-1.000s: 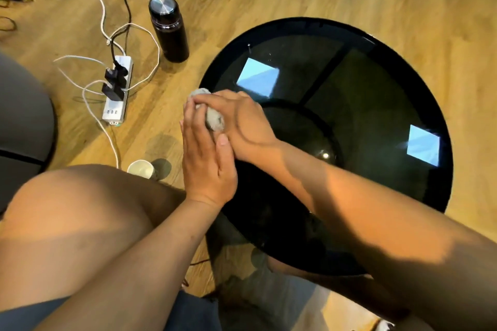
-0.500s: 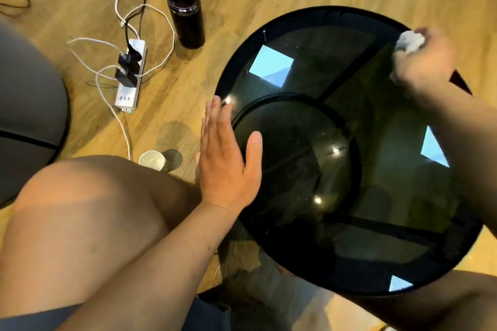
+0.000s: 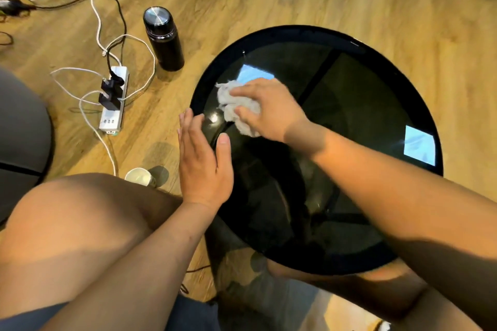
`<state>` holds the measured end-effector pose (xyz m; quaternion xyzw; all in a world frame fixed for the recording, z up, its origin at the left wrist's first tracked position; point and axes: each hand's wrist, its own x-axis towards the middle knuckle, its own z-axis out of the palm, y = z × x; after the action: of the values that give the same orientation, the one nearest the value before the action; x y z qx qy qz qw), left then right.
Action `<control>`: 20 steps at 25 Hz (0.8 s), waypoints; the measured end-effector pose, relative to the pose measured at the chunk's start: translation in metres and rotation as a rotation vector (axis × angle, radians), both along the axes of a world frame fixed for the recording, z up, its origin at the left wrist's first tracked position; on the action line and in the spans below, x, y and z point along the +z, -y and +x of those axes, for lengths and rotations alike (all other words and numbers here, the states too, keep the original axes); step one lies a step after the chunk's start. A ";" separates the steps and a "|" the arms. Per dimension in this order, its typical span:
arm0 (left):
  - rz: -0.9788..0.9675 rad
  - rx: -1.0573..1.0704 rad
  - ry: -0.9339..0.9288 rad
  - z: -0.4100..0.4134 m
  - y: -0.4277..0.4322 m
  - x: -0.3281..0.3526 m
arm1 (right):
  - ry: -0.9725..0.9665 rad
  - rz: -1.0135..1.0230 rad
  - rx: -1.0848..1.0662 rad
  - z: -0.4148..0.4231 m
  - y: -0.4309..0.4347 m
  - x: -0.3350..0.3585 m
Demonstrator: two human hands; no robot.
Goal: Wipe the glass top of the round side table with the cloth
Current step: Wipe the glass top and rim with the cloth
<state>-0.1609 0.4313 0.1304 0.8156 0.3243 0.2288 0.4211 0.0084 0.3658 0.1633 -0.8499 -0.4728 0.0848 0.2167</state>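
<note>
The round side table [image 3: 376, 105] has a dark glass top inside a black rim and stands on the wooden floor. A crumpled grey cloth [image 3: 231, 105] lies on the glass near the table's left edge. My right hand [image 3: 269, 110] presses down on the cloth, fingers and thumb curled over it. My left hand [image 3: 201, 158] rests flat on the left rim of the table, fingers straight and together, holding nothing. It sits just left of and below the cloth, apart from it.
A black flask [image 3: 164, 37] stands on the floor left of the table. A white power strip [image 3: 113, 99] with black plugs and loose cables lies further left. A small paper cup [image 3: 139, 176] sits by my bare knee [image 3: 80, 217]. A grey round seat [image 3: 18, 129] fills the left edge.
My right hand swept the cloth from the left edge to the far right rim, then back to the left side of the glass. My left hand stayed flat on the left rim.
</note>
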 end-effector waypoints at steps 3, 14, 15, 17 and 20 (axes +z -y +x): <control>0.012 -0.012 -0.031 0.000 0.000 -0.001 | 0.132 -0.066 -0.354 0.066 0.102 0.002; 0.008 -0.002 -0.062 0.002 -0.002 -0.004 | -0.090 -0.039 -0.709 0.167 -0.009 0.003; 0.014 -0.003 -0.063 0.002 -0.002 -0.004 | -0.047 -0.039 -0.590 0.150 -0.032 0.001; 0.028 -0.008 -0.059 0.002 -0.002 -0.003 | 0.036 -0.058 -0.379 0.107 -0.064 0.003; 0.017 -0.008 -0.043 0.002 -0.002 -0.001 | -0.047 -0.005 -0.112 0.032 -0.062 0.002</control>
<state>-0.1592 0.4336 0.1295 0.8251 0.3281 0.2123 0.4081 0.0401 0.4279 0.1652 -0.8733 -0.4190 0.0938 0.2300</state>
